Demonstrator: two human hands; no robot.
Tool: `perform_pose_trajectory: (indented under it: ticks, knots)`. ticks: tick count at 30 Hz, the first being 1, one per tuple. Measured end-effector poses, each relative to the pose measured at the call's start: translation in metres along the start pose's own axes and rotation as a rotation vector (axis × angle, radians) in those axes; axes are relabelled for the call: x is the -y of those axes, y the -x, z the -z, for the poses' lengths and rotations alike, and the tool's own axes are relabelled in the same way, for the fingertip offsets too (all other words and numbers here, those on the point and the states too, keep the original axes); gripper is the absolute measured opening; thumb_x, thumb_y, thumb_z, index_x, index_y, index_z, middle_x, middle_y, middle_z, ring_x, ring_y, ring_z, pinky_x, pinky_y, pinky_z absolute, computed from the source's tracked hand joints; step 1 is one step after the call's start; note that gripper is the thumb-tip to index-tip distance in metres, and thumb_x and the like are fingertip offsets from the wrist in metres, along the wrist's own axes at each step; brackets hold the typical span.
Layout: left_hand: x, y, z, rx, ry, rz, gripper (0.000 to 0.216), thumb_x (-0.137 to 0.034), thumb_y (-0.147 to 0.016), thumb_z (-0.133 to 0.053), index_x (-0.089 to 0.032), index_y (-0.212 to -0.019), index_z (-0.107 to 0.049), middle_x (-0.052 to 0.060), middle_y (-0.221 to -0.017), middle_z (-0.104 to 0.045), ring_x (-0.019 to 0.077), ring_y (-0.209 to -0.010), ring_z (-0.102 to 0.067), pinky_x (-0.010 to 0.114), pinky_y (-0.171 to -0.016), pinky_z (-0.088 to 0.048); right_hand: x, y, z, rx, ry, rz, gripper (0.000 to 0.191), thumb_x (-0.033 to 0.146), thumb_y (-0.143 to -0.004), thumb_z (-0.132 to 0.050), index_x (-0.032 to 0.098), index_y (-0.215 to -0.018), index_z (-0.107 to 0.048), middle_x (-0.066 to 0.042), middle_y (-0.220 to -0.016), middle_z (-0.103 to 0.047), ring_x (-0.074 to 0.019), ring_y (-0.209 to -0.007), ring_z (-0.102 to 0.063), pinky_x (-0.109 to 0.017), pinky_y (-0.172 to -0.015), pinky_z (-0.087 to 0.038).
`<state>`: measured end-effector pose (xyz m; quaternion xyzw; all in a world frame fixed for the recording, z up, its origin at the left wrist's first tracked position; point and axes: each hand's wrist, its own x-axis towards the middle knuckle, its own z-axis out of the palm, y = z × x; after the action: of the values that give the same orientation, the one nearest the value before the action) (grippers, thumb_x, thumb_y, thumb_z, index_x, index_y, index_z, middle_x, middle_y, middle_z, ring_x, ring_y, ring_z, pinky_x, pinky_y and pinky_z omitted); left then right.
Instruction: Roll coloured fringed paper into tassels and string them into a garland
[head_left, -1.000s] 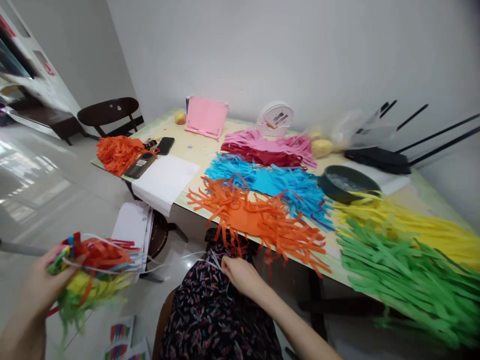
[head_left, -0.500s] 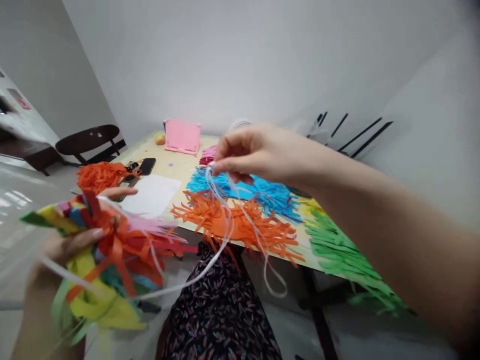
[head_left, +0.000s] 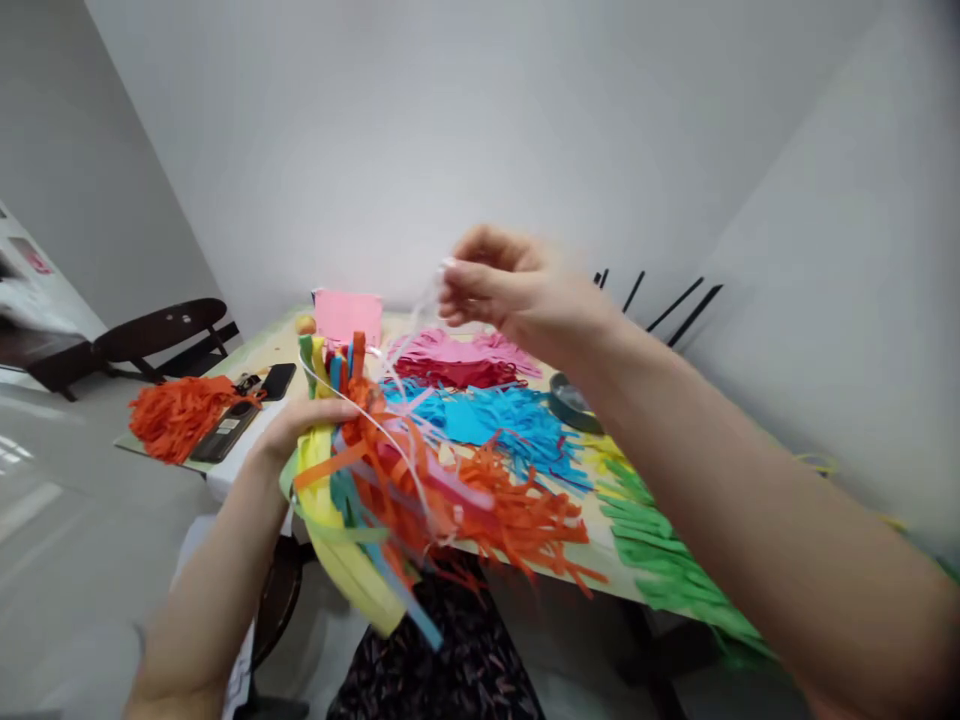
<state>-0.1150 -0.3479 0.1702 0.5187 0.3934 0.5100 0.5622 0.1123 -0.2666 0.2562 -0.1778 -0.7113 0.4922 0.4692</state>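
Note:
A bundle of multicoloured paper streamers (head_left: 322,470) in yellow, green, orange, blue and pink is gripped in my left hand (head_left: 304,425), its strip ends hanging down over the table edge. My right hand (head_left: 510,280) is raised in the middle, thumb and fingers pinched on a white string (head_left: 416,315). That string runs down and left to the bundle's upper part, and a loose length trails in front of the strips. Behind the bundle lies orange fringed paper (head_left: 517,510), with blue fringed paper (head_left: 472,415) beyond it. Motion blurs the strips and the right fingers slightly.
Green fringe (head_left: 667,550) hangs at the table's right side, beside yellow fringe (head_left: 600,455) and a dark tape roll (head_left: 574,403). Pink fringe (head_left: 465,350) lies farther back. An orange pompom (head_left: 180,415), a phone (head_left: 279,382) and a dark chair (head_left: 169,335) are at left.
My left hand has brought the streamer bundle right and up, now standing more upright before the table. My right hand has risen with the string, which is drawn straighter. The view has shifted slightly.

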Motion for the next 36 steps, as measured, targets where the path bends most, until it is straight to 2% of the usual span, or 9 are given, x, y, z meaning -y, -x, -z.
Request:
perform_pose_trajectory:
  ticks: [4,8,12,15,20,25,28,31,36]
  knots:
    - [-0.005,0.003,0.039,-0.113,-0.165,0.034,0.028,-0.022,-0.059,-0.074,-0.016,-0.085,-0.064,0.001,-0.074,-0.07,0.0205,-0.067,-0.066,0.03,-0.064,-0.055,-0.019,0.022,0.061,-0.165,0.065,-0.052,0.019,0.027,-0.08,-0.069,0.021,-0.077,-0.052,0.002,-0.068,-0.058,-0.0115,-0.062,-0.058,-0.029,-0.064,-0.052]
    - [-0.02,-0.001,0.076,-0.184,-0.632,0.042,0.034,-0.03,-0.068,-0.069,-0.017,-0.099,-0.065,0.003,-0.092,-0.072,0.0265,-0.086,-0.067,0.033,-0.075,-0.054,-0.043,0.039,0.101,-0.094,0.307,-0.113,0.02,0.038,-0.08,-0.067,0.021,-0.077,-0.059,-0.001,-0.068,-0.059,-0.0135,-0.061,-0.057,-0.03,-0.06,-0.046]
    - [-0.029,-0.025,0.088,-0.386,-1.447,-0.047,0.033,-0.023,-0.078,-0.055,-0.013,-0.109,-0.06,0.012,-0.105,-0.068,0.0295,-0.096,-0.064,0.037,-0.082,-0.05,-0.044,0.05,0.067,0.28,0.699,-0.025,0.019,0.035,-0.085,-0.061,0.019,-0.075,-0.064,-0.002,-0.063,-0.062,-0.0139,-0.055,-0.055,-0.027,-0.052,-0.041]
    - [-0.014,-0.05,0.075,-0.428,-1.707,-0.05,0.025,-0.012,-0.081,-0.049,-0.006,-0.103,-0.057,0.022,-0.096,-0.065,0.0343,-0.096,-0.062,0.044,-0.083,-0.046,-0.016,0.045,0.011,0.53,0.718,0.166,0.015,0.023,-0.09,-0.053,0.019,-0.079,-0.063,-0.001,-0.07,-0.065,-0.0118,-0.06,-0.057,-0.023,-0.056,-0.042]
    - [0.037,-0.049,0.02,-0.129,-1.75,-0.085,0.023,-0.003,-0.083,-0.042,-0.007,-0.097,-0.059,0.021,-0.089,-0.064,0.0328,-0.093,-0.062,0.046,-0.085,-0.044,-0.006,-0.032,-0.012,0.2,0.556,0.404,0.013,0.023,-0.09,-0.051,0.016,-0.086,-0.061,0.001,-0.069,-0.059,-0.0112,-0.063,-0.051,-0.024,-0.061,-0.039]
    - [0.037,0.011,-0.011,0.273,-1.334,-0.204,0.036,-0.008,-0.076,-0.052,-0.022,-0.108,-0.059,0.007,-0.104,-0.067,0.0214,-0.096,-0.063,0.031,-0.087,-0.048,-0.112,-0.073,0.028,0.066,0.67,0.172,0.013,0.018,-0.085,-0.048,0.014,-0.081,-0.06,0.0,-0.065,-0.057,-0.0137,-0.062,-0.05,-0.026,-0.062,-0.038]
    - [0.017,0.03,0.011,-0.097,-1.113,-0.181,0.034,-0.015,-0.083,-0.044,-0.021,-0.115,-0.054,0.006,-0.11,-0.066,0.0219,-0.099,-0.063,0.032,-0.085,-0.05,-0.156,-0.027,0.018,0.252,0.661,0.165,0.016,0.017,-0.084,-0.048,0.014,-0.075,-0.062,-0.004,-0.068,-0.062,-0.0162,-0.065,-0.054,-0.027,-0.062,-0.041]
    - [0.01,0.025,0.042,-0.527,-1.237,0.003,0.029,-0.018,-0.085,-0.039,-0.015,-0.112,-0.051,0.009,-0.098,-0.067,0.0255,-0.089,-0.065,0.037,-0.076,-0.051,-0.146,0.03,-0.013,0.491,0.616,0.227,0.017,0.02,-0.086,-0.05,0.016,-0.079,-0.065,-0.005,-0.073,-0.064,-0.0158,-0.066,-0.057,-0.025,-0.062,-0.043]
    - [0.039,0.004,0.027,-0.438,-1.354,0.09,0.016,-0.011,-0.077,-0.048,-0.013,-0.091,-0.053,0.017,-0.087,-0.065,0.0308,-0.086,-0.064,0.045,-0.078,-0.047,-0.087,0.028,-0.061,0.698,0.554,0.498,0.023,0.019,-0.094,-0.043,0.016,-0.08,-0.061,-0.007,-0.081,-0.059,-0.0162,-0.073,-0.053,-0.026,-0.066,-0.041]
